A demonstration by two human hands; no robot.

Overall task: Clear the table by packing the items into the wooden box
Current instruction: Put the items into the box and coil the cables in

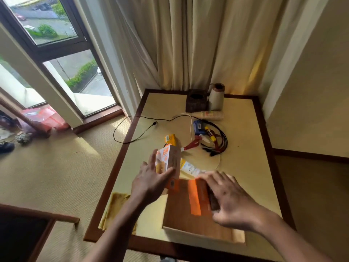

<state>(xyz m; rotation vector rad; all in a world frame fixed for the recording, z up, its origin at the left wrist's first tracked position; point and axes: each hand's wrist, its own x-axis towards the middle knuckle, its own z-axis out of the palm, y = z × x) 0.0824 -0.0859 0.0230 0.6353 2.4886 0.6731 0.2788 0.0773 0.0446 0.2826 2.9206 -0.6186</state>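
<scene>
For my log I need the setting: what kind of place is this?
Likely a hotel room or similar lodging: floor-length cream curtains, beige woven carpet, and a tall dark-framed window looking down on a street from an upper floor.

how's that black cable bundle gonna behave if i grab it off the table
Cable bundle: likely floppy, since its loose loops lie flat, so it should sag and dangle plugs. Probably light for its spread. Its loose ends may snag the blue box they lie beside.
</scene>
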